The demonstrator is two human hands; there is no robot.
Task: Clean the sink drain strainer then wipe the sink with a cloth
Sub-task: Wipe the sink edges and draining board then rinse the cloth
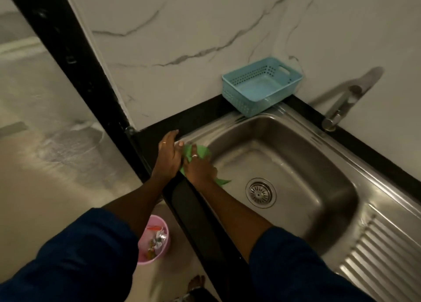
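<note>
Cloth (pixel 200 151): plain bright green. Sink (pixel 287 128): steel grey, bowl unpatterned. Draining board (pixel 387 256): same grey, with parallel ribs. Strainer (pixel 260 192): silver, with a ring of radial slots. Basket (pixel 237 96): pale blue, walls dotted with rows of small holes. Wall (pixel 182 39): white with thin grey marble-like veins. Counter (pixel 205 114): plain black. Bin (pixel 163 224): pink. Sleeves (pixel 79 256): plain dark blue. Tap (pixel 337 112): silver-grey. Floor (pixel 57 165): pale beige-grey with cloudy white marbling.

Home kitchen: steel sink (pixel 230 128), tap (pixel 339 110).
</note>
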